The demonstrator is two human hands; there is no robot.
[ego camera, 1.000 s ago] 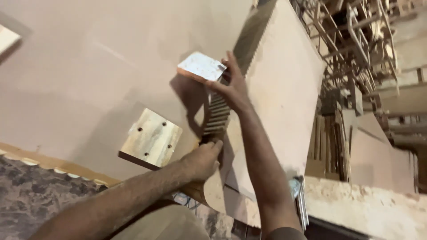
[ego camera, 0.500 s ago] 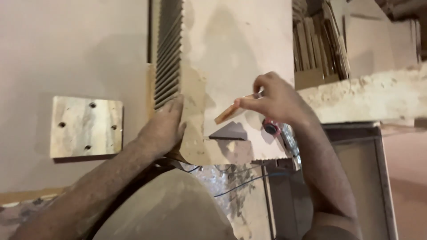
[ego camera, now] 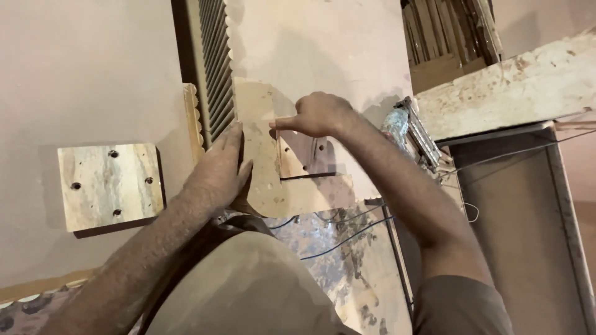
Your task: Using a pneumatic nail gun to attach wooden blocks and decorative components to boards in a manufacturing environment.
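Pale wood covers the bench [ego camera: 81, 74], where one loose square block [ego camera: 110, 185] with four holes lies left of the single slatted strip [ego camera: 214, 68] that the flat, open left hand [ego camera: 214, 170] presses, while the right hand [ego camera: 316, 115], fingers curled, pinches a second small square block [ego camera: 304, 158].

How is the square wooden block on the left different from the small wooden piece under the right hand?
The square wooden block lies alone on the surface, with no hand touching it; the small wooden piece lies on a larger board, with the right hand on it. The square block looks larger and is in full light; the small piece is partly in shadow. Both are pale wood with drilled holes.
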